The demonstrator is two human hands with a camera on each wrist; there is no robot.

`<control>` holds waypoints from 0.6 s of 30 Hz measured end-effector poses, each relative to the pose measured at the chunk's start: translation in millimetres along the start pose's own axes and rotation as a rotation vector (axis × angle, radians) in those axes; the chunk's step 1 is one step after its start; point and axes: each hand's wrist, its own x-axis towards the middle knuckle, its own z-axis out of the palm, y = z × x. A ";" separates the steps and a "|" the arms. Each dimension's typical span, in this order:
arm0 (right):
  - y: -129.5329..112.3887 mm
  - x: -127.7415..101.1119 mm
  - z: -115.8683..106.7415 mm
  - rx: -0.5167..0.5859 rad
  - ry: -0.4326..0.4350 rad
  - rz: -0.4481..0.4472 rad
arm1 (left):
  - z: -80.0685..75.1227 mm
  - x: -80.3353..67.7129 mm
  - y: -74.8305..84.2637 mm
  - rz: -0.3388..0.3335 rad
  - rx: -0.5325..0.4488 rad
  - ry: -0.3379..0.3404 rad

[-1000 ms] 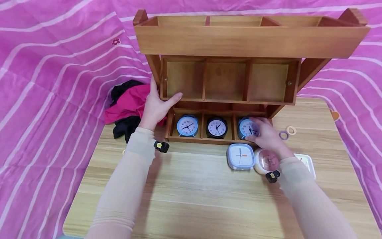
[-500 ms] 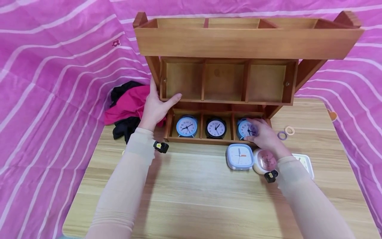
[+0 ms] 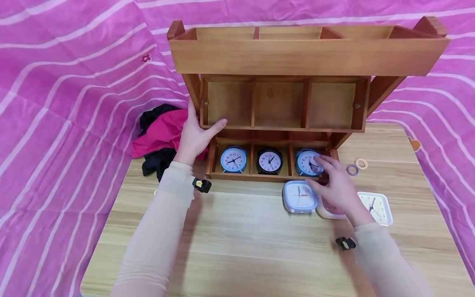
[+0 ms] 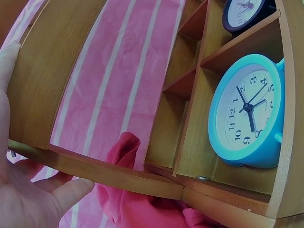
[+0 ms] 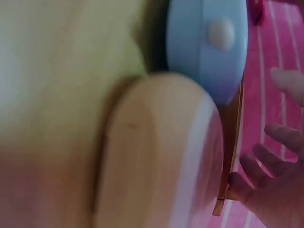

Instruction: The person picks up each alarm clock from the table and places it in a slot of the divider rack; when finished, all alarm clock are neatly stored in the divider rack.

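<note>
1. Head view: the right-hand blue clock (image 3: 308, 162) stands in the right compartment of the wooden rack (image 3: 282, 103), on the worktop (image 3: 237, 247).
2. The right hand (image 3: 335, 185), fingers spread and holding nothing, hovers just in front of it; it should draw clear without nudging the clock.
3. The left hand (image 3: 194, 136) grips the rack's left side, steadying it.
4. A second ago the right hand covered that clock's face; now it has pulled back, uncovering a white square clock (image 3: 375, 207).
</note>
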 end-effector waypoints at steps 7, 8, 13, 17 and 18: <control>-14.3 -32.4 17.4 -0.112 0.062 -0.051 | -0.7 -0.7 1.3 0.007 -0.004 0.004; -15.7 -34.8 19.9 -0.133 0.062 -0.054 | -0.8 -1.1 1.5 0.008 -0.006 0.005; -20.3 -40.4 29.2 -0.211 0.011 -0.050 | -0.9 -1.3 0.6 0.015 -0.018 0.008; -22.4 -41.8 33.3 -0.225 -0.014 -0.043 | -0.2 -0.5 -0.5 0.026 -0.030 0.001; -22.8 -42.5 34.5 -0.223 -0.018 -0.048 | -0.1 -0.4 -0.7 0.026 -0.033 0.000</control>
